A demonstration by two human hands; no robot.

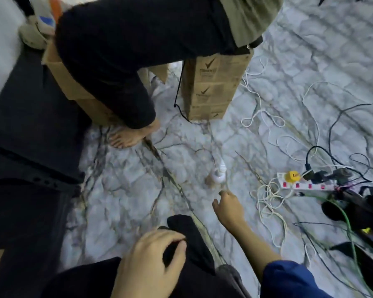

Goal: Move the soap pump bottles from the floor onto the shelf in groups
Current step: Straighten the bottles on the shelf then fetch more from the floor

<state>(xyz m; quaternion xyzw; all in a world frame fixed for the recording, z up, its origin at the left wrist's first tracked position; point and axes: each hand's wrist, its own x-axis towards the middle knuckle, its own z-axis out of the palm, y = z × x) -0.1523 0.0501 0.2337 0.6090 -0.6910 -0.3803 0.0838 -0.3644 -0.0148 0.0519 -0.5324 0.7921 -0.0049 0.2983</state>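
In the head view, one small white soap pump bottle [218,176] is seen standing on the marbled floor at centre frame, just beyond the right hand [228,206], which is stretched toward it with loose fingers, nothing gripped. The left hand [151,261] is rested, curled, on dark cloth at lower centre, apparently holding nothing. Pickup is judged to be in hand; a grasp round the bottle is called for next, and no shelf is visible.

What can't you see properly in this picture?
- Soap bottle, head view: blurred; label and how full cannot be told.
- Right hand: reaching near the bottle; blur hides whether its fingers touch it.
- The shelf: not in view at all.
- Cardboard box: top hidden by another person's leg.
- Left hand: rests on dark cloth; wrist cut off by the bottom edge.
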